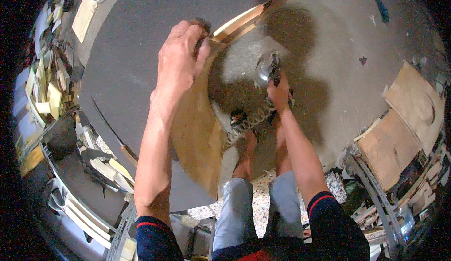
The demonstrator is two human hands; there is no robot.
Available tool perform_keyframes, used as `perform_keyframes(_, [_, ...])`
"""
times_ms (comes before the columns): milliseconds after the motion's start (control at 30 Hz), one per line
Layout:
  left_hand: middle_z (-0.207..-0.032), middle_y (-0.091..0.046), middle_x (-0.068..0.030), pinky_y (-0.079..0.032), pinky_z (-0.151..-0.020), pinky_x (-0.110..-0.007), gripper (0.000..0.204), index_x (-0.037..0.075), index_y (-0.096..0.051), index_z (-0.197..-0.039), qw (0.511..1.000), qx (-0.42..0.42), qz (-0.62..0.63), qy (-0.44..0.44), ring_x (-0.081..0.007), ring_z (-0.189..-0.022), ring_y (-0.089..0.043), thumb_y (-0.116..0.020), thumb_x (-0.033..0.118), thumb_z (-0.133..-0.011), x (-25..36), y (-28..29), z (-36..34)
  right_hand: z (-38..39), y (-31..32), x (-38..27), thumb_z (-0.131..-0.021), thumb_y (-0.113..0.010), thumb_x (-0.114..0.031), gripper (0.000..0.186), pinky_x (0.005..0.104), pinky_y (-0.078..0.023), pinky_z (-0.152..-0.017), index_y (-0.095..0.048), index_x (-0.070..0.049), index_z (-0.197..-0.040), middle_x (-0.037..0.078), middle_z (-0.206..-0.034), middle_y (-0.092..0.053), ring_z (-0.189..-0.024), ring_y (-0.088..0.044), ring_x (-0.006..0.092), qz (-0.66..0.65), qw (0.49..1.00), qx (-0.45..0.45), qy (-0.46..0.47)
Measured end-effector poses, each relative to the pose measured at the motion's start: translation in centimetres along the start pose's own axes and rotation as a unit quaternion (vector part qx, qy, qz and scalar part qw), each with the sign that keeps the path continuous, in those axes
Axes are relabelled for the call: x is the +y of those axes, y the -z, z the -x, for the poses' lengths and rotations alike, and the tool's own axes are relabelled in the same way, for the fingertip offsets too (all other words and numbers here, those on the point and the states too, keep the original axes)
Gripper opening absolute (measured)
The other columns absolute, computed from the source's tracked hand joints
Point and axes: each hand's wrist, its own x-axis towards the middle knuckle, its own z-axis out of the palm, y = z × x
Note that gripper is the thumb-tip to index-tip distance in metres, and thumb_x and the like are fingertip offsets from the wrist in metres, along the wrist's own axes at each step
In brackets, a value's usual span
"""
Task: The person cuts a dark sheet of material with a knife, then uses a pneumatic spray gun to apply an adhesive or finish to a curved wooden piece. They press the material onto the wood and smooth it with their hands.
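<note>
My left hand (181, 54) is at the edge of a large dark grey board (136, 40), its fingers curled over the edge by a pale wooden strip (237, 24). A brown piece of wood shows beside the fingertips, which are partly hidden. Under my left forearm a bare wooden side (199, 134) curves along the board. My right hand (280, 91) is closed round the handle of a hand-held air gun (268, 69) with a rounded, shiny cup-like body. This gun is held apart from the board, above the floor. A coiled clear hose (256, 120) hangs near it.
A saw-like tool with a thin dark blade and wooden handle (128, 153) lies on the board's left. Wood offcuts (54, 99) crowd the far left. Wooden panels (390, 148) and metal rails stand at right. My feet are on the floor below the hose.
</note>
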Motion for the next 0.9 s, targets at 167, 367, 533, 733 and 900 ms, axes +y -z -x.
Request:
perform_keyframes(167, [-0.111,-0.067,-0.0141,-0.053,-0.086,-0.041,0.013,0.001,-0.062,-0.097,1.0,0.01,-0.011,0.018,-0.0333,-0.102,-0.065,-0.068,0.004,-0.085,0.3,-0.5,0.4,-1.3,-4.0,5.8,-0.083,-0.07,-0.012,0.06,0.0457,-0.051,-0.094,-0.049,0.005,-0.137,0.027,-0.118,-0.065,-0.106,-0.064,0.0463,0.043,0.995,0.08,-0.041])
perform_keyframes(367, [-0.113,-0.069,-0.0131,-0.054,-0.086,-0.037,0.01,0.001,-0.062,-0.096,0.998,0.031,-0.026,0.05,-0.0306,-0.101,-0.068,-0.066,0.003,-0.087,0.8,-1.5,-0.4,0.1,-4.6,8.9,-0.084,-0.075,-0.021,0.075,0.045,-0.049,-0.101,-0.041,0.003,-0.146,0.028,-0.133,-0.058,-0.118,-0.06,0.0445,0.037,0.995,-0.022,-0.089])
perform_keyframes(533, [-0.114,-0.069,-0.013,-0.054,-0.089,-0.037,0.01,0.002,-0.062,-0.096,0.996,0.017,-0.008,0.09,-0.0302,-0.105,-0.067,-0.065,0.002,-0.086,1.2,-1.3,-0.5,0.7,-3.9,10.2,-0.079,-0.078,-0.023,0.088,0.0455,-0.053,-0.087,-0.032,-0.003,-0.151,0.023,-0.111,-0.069,-0.102,-0.068,0.0404,0.049,0.986,-0.118,-0.11])
perform_keyframes(733, [-0.113,-0.069,-0.0133,-0.054,-0.089,-0.039,0.013,0.001,-0.062,-0.096,0.997,0.026,0.0,0.066,-0.0315,-0.105,-0.066,-0.066,0.0,-0.083,0.9,-1.2,-0.7,-2.1,3.9,4.3,-0.082,-0.075,-0.026,0.048,0.0442,-0.055,-0.084,-0.063,0.001,-0.12,0.021,-0.103,-0.072,-0.094,-0.07,0.0393,0.274,0.885,-0.375,0.024])
perform_keyframes(900, [-0.112,-0.068,-0.0139,-0.054,-0.088,-0.041,0.015,0.001,-0.061,-0.096,0.999,0.023,0.003,0.046,-0.0335,-0.105,-0.065,-0.067,0.001,-0.082,0.6,-1.0,-0.7,-12.8,13.3,-14.3,-0.09,-0.066,-0.014,0.016,0.0459,-0.052,-0.07,-0.07,-0.001,-0.099,0.017,-0.091,-0.068,-0.08,-0.064,0.0377,0.04,0.932,-0.066,0.354])
